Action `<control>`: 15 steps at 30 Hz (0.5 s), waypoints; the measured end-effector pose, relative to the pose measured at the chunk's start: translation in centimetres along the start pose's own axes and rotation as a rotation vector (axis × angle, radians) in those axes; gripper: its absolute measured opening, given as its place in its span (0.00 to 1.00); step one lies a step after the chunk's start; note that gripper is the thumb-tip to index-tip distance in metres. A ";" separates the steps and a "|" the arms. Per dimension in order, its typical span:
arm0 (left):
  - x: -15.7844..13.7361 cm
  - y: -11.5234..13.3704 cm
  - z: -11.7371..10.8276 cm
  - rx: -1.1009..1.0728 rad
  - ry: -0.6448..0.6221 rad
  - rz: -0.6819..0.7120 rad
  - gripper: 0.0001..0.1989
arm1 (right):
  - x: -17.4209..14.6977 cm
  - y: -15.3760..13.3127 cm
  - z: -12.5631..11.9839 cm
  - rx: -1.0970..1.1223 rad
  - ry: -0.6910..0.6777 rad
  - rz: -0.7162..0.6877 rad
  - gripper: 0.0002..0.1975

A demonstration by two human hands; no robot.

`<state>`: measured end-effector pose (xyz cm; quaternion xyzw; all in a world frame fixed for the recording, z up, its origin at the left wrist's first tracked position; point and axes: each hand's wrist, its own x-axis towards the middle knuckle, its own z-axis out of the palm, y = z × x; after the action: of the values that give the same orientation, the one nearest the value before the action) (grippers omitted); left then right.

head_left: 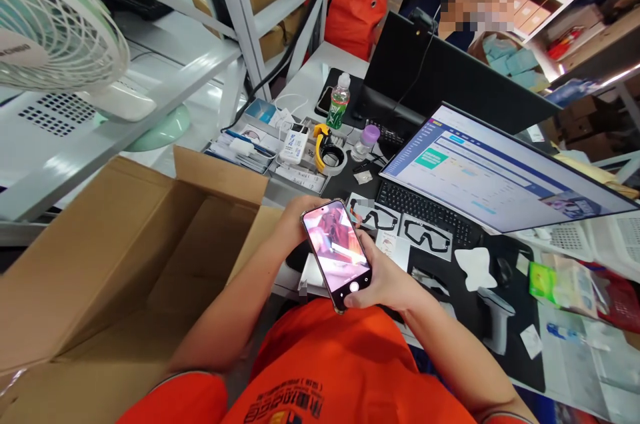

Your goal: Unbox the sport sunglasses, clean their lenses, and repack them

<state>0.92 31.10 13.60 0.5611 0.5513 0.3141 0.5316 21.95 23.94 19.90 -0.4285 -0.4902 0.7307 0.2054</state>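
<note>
Both hands hold a smartphone (336, 244), tilted, its screen facing me with a camera picture and a round white shutter button. My left hand (299, 216) is closed on its upper left edge, the fingers mostly hidden behind it. My right hand (383, 276) grips the lower right side, with the thumb by the bottom of the screen. Just beyond the phone lie printed cards with black glasses-frame shapes, one nearer (376, 216) and another (426, 237) to its right. A white box (314, 272) is partly covered by the phone.
An open cardboard box (120, 264) stands at left, below a fan (60, 31). Ahead are a tape dispenser (327, 151), a green-labelled bottle (339, 103) and a purple-capped jar (366, 143). A lit monitor (500, 167), keyboard (430, 211) and scanner (496, 321) occupy the right.
</note>
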 end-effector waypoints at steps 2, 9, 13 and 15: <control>0.3 -0.1 -0.2 0.041 -0.010 0.004 0.16 | 0.4 0.0 -0.1 -0.026 -0.006 0.019 0.49; 0.9 -0.7 -0.6 0.120 -0.070 -0.008 0.17 | 1.3 -0.7 -0.3 -0.019 -0.018 0.027 0.49; 1.4 -0.7 -0.7 0.095 -0.079 -0.038 0.17 | 1.5 -1.0 -0.4 0.004 -0.008 0.024 0.50; 1.7 -0.7 -0.7 0.072 -0.077 -0.046 0.17 | 1.5 -1.0 -0.5 0.005 0.002 0.019 0.50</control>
<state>0.37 32.74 12.74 0.5788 0.5541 0.2598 0.5389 21.39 25.74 20.09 -0.4333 -0.4839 0.7336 0.2000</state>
